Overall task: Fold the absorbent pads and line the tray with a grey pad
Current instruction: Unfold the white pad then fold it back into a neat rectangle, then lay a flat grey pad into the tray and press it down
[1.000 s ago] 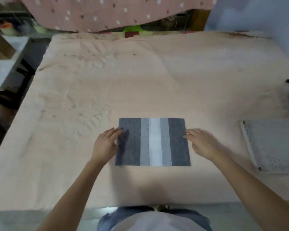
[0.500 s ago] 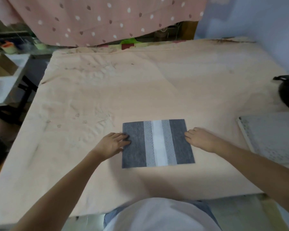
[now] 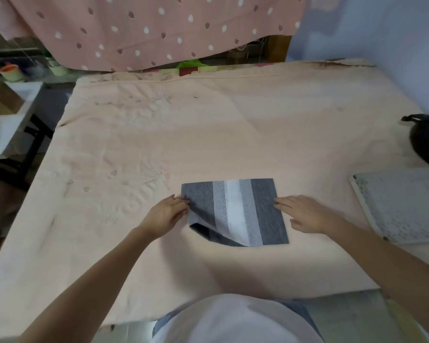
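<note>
Left hand (image 3: 165, 215) pinches left edge of grey-and-white striped absorbent pad (image 3: 245, 211), frame centre; lift evenly toward right edge. Right hand (image 3: 305, 214), fingers flat, anchors it.

Grey pad (image 3: 265, 209) matt, felt-like; tray (image 3: 404, 206) perforated; table cover (image 3: 208, 134) wrinkled cloth.

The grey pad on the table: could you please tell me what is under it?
Under the grey pad lies the peach cloth. The left hand lifts the near-left corner, baring a darker lower layer; the rest underneath is covered.
</note>
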